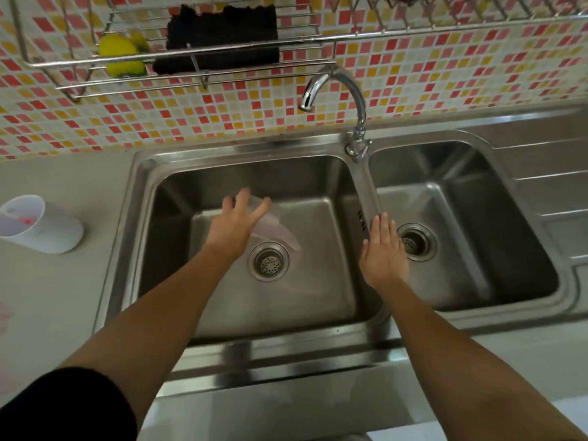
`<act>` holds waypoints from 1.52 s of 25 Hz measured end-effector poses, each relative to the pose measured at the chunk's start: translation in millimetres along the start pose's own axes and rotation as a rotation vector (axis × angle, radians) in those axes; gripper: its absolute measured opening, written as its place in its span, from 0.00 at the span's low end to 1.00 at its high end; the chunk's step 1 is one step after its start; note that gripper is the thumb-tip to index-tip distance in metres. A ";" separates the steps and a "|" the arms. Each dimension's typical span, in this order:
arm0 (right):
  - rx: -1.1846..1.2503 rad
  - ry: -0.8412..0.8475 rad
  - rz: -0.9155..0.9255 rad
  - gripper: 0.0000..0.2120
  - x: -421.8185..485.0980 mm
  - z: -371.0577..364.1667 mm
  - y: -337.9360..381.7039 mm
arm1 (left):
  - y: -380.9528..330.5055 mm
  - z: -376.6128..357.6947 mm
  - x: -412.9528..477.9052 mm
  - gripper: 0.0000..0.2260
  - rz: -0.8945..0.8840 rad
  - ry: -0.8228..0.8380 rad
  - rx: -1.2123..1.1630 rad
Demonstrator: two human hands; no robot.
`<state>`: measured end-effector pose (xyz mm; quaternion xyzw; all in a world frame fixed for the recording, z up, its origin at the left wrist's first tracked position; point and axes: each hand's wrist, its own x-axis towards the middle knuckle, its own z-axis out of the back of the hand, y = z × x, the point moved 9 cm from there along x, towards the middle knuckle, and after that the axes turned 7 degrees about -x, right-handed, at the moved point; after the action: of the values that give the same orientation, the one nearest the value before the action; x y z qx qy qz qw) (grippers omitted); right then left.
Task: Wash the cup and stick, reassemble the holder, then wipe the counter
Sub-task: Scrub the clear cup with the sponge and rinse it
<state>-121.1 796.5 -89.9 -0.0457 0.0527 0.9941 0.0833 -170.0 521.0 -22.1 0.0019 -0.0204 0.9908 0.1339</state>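
A pale counter (63, 297) runs across the view, with a wall of pink, yellow and white tiles (445, 74) behind it from 10 to 2 o'clock. Set into the counter is a steel double sink (286, 348), its larger basin at the centre and its smaller basin at 3 o'clock, each with a round drain. A wire rack (47, 63) hangs on the wall from 10 to 12 o'clock. Both bare forearms reach in from 6 o'clock, the left with a dark sleeve at its upper end. The left hand (237, 222) is over the larger basin, just toward 11 o'clock of its drain, its fingers spread and curled round the rim of the clear cup (280, 229), which is blurred and held above the basin floor, slanting toward 4 o'clock. The right hand (383, 253) is flat, fingers straight and close together, holding nothing, over the divider between the basins, beside the smaller basin's drain. A black cloth (222, 36) drapes over the rack at 12 o'clock. The white holder (51, 229) sits tilted on the counter at 9 o'clock, mouth toward 10 o'clock, with something pink inside, too blurred to tell. The curved tap (346, 87) rises from the divider at 1 o'clock. A yellow sponge (122, 57) lies in the rack at 11 o'clock
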 end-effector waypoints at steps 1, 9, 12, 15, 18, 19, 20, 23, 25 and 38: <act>-0.002 -0.003 -0.001 0.27 -0.2 0.1 0.1 | -4.9 6.3 3.3 0.41 -0.055 -0.007 0.058; 0.020 -0.016 0.008 0.27 0.3 -0.1 0.8 | -28.5 48.2 21.0 0.39 -0.279 -0.161 0.086; 0.211 -0.048 -0.054 0.24 6.4 10.6 -0.4 | -0.9 30.0 30.9 0.38 0.061 -0.066 -0.521; 0.399 -0.084 -0.109 0.26 44.0 32.1 0.0 | 0.7 15.4 28.7 0.41 0.273 -0.065 -0.993; 0.504 0.000 -0.053 0.42 101.0 58.2 17.8 | -10.6 13.0 33.1 0.42 0.353 -0.055 -1.304; 0.553 0.019 -0.039 0.44 116.8 66.2 24.2 | -14.9 15.6 36.0 0.42 0.346 -0.057 -1.367; 0.582 0.032 -0.012 0.45 128.6 73.0 30.4 | -19.2 18.1 39.6 0.41 0.334 -0.057 -1.423; 0.256 0.087 0.268 0.44 139.5 67.7 55.6 | -27.5 17.5 49.2 0.41 0.327 -0.032 -1.515; -0.117 0.127 0.463 0.43 134.3 45.3 67.6 | -29.4 12.7 53.4 0.41 0.361 -0.016 -1.531; 0.024 0.064 0.116 0.33 89.1 3.8 18.9 | -44.4 -10.2 73.6 0.34 0.258 0.064 -1.319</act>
<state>-212.1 792.7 -93.2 -0.0732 0.0700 0.9946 0.0242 -229.2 583.6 -29.9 -0.1122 -0.6173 0.7786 -0.0119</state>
